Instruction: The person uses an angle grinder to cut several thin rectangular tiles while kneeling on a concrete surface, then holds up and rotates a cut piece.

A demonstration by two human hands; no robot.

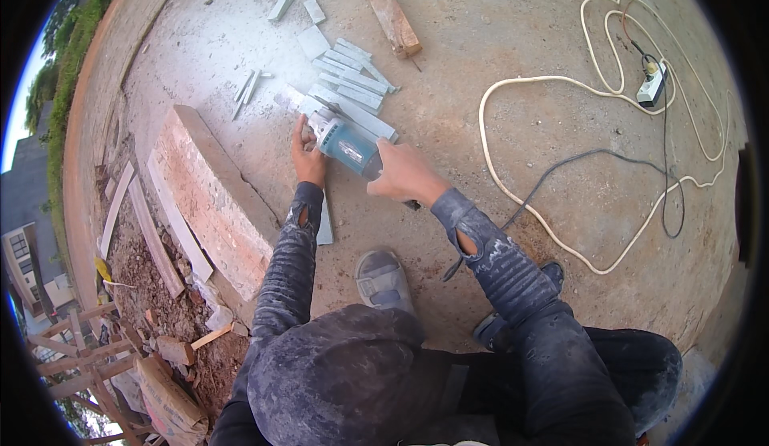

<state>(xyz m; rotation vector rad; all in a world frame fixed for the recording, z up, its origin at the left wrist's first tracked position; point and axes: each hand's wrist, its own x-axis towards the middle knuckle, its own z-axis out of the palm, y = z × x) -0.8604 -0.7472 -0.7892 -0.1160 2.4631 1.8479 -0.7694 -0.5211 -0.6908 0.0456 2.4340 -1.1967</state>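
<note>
A teal angle grinder point(350, 146) lies over the pale grey tile pieces on the ground ahead of me. My right hand point(407, 172) is wrapped round the rear of its body. My left hand point(308, 154) is at the grinder's front end, fingers curled; whether they grip the tool or a tile piece is hidden. Pale dust blurs the disc area. Just beyond the grinder lie several cut tile strips point(352, 74) in a row. One long tile piece point(324, 223) sticks out below my left wrist.
A thick concrete block point(212, 198) lies to my left, beside wood strips point(154, 230) and rubble. A timber point(388, 14) lies ahead. On the right, a cream cable point(490, 154) loops to a white socket strip point(652, 83), and a black cord point(561, 160) crosses it. Dust whitens the ground around the tiles.
</note>
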